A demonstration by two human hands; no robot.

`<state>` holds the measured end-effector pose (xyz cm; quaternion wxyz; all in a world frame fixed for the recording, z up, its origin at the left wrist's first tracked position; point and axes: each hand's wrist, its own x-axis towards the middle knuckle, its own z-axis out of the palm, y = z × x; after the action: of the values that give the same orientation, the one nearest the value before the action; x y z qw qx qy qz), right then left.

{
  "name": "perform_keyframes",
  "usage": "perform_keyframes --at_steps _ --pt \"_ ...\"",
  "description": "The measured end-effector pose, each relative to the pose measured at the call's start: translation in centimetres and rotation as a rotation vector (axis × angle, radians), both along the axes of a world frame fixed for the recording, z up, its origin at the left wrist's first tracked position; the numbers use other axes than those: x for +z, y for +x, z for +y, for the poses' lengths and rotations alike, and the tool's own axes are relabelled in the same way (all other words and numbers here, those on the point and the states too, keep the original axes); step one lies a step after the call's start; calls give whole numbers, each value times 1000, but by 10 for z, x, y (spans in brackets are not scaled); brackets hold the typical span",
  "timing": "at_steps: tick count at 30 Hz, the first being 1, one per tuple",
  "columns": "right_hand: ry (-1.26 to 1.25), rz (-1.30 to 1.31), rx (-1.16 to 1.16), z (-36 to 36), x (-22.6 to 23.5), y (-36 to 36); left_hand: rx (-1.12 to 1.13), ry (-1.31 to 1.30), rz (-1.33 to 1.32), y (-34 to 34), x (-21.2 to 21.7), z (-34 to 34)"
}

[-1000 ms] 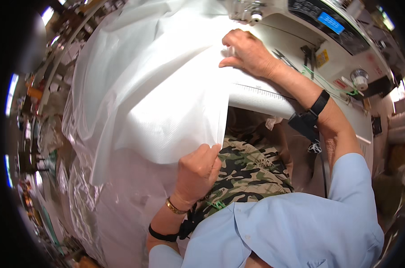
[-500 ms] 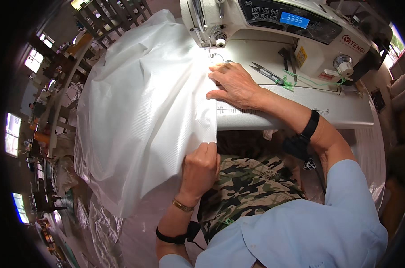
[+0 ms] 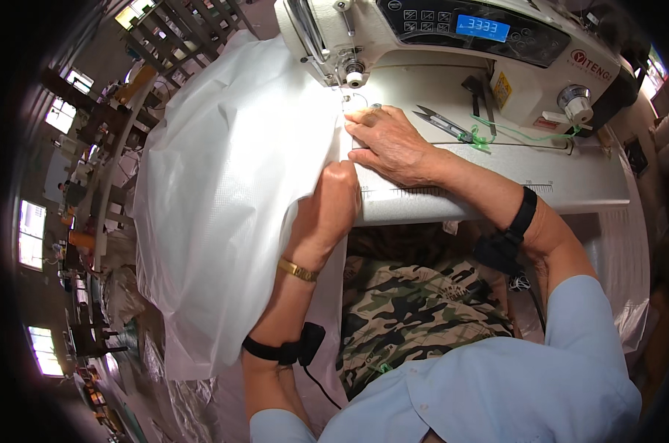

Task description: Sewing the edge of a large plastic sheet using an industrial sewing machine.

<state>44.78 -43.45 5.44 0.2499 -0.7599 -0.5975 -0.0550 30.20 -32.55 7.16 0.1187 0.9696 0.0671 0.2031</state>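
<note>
A large white plastic-like sheet [image 3: 223,199] spreads over the left of the sewing table and hangs down its front. My left hand [image 3: 333,198] is closed in a fist on the sheet's right edge, at the table's front, with folds draped over the wrist. Just beyond it, my right hand [image 3: 395,144] lies on the table with bent fingers, its fingertips pressing the same edge close to the needle. The white sewing machine's head [image 3: 349,63] is above the fingertips. A bright lamp glare partly washes out the sheet around the needle.
Thread snips [image 3: 441,124] lie right of my right hand, with green thread [image 3: 480,139] tangled at them. A black-headed tool [image 3: 474,92] rests behind. The machine's control panel [image 3: 482,28] is lit. A slatted wooden rack [image 3: 179,37] stands at the far left.
My left hand has slid forward along the sheet's edge, from below the table front to near my right hand. The sheet now drapes over its wrist. My right hand stays near the needle.
</note>
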Motion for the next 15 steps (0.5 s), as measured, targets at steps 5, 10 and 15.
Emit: perform_keyframes --at_steps 5,10,15 --pt "54 -19 -25 4 -1 4 -10 5 -29 41 -5 16" --pt "-7 2 -121 11 -2 14 -13 -82 -135 64 -10 20" --pt "36 23 -120 13 1 14 -40 -148 -225 41 -38 21"
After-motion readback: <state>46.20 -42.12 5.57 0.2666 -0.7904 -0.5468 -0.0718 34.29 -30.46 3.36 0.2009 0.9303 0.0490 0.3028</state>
